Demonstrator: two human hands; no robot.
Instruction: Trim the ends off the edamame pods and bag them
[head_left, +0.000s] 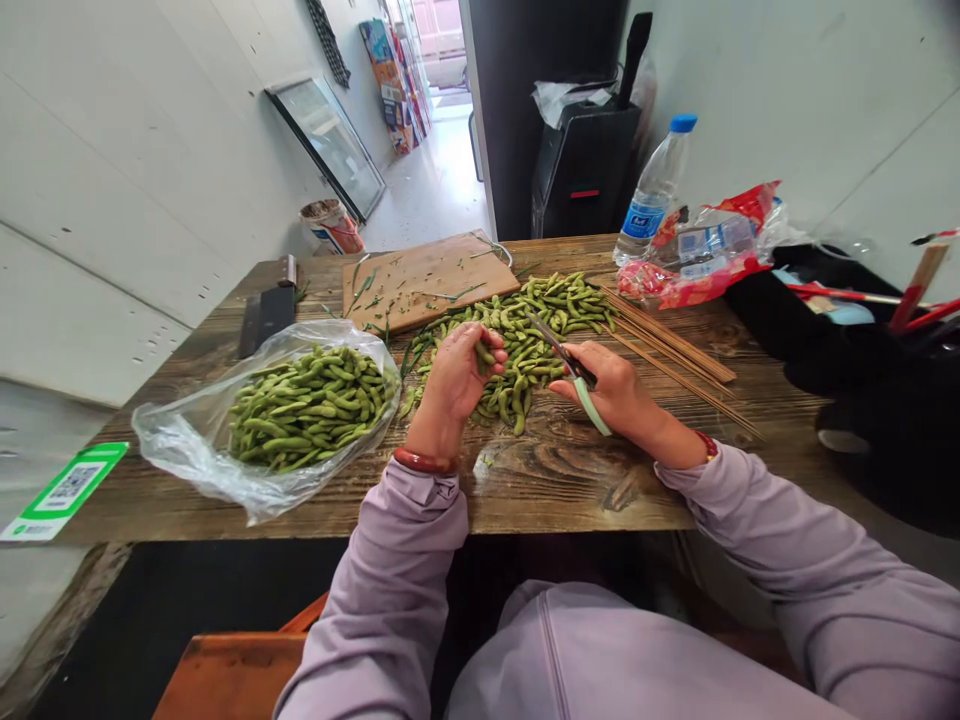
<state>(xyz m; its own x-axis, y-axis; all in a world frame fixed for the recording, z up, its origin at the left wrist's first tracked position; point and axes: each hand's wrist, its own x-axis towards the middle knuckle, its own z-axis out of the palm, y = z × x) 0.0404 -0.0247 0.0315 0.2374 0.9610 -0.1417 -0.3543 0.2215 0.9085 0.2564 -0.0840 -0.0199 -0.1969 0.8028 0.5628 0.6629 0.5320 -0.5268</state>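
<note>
My left hand (463, 368) has its fingers curled around a green edamame pod (485, 357), over the left part of a loose pile of edamame pods (566, 305) on the wooden table. My right hand (611, 385) grips a pair of scissors (590, 400) with pale green on the handle. The blades point up and left over the pile; how far they are parted is hard to make out. To the left of my left hand lies a clear plastic bag (191, 420), spread around a heap of edamame pods (307, 405).
Behind the pile lies a wooden cutting board (420, 275) with green scraps. A cleaver (268, 315) rests at the left. Thin wooden skewers (667, 340), a water bottle (656, 195), red plastic packaging (697, 275) and a black container (780, 300) occupy the right side.
</note>
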